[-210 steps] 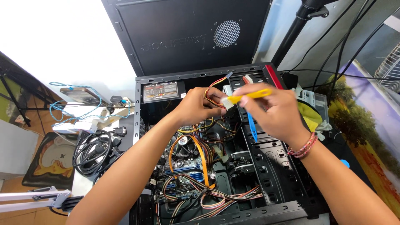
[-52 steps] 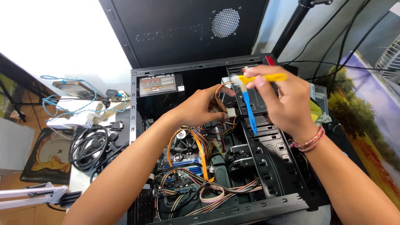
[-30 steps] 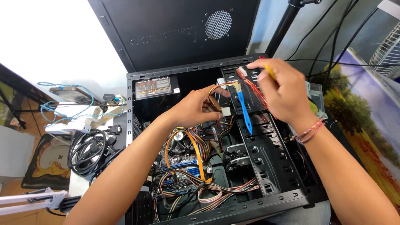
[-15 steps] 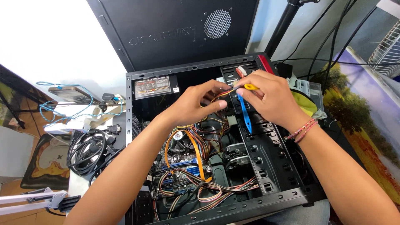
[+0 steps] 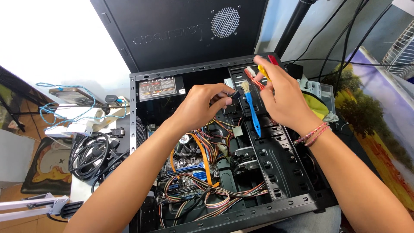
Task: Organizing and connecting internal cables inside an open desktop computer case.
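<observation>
At the near edge of the open computer case (image 5: 224, 218), striped ribbon cables (image 5: 224, 194) loop over the motherboard (image 5: 187, 166), as they did half a second ago. Beyond them an orange cable (image 5: 202, 157) runs up toward the middle of the case, where the left hand (image 5: 202, 105) is closed in a pinch on a small black cable connector (image 5: 235, 95); it has kept this grip through the last second, with the hand barely shifted. The change lies on the drive-bay side: the right hand (image 5: 282, 97) has drawn back toward the far right corner of the case, and the blue-handled brush (image 5: 251, 110) that it was steadying now hangs with its pale bristles up beside the connector and its handle pointing down the drive-bay rack (image 5: 276, 159). The right hand's fingers are curled around something yellow (image 5: 262, 71), probably a tool handle, with red wires (image 5: 252, 77) just beside them, though the grip is partly hidden; whether the brush is also held I cannot tell. This suggests that the work has moved from the connector to the wires at the far bay. At the far edge the removed side panel (image 5: 181, 30) leans upright.
</observation>
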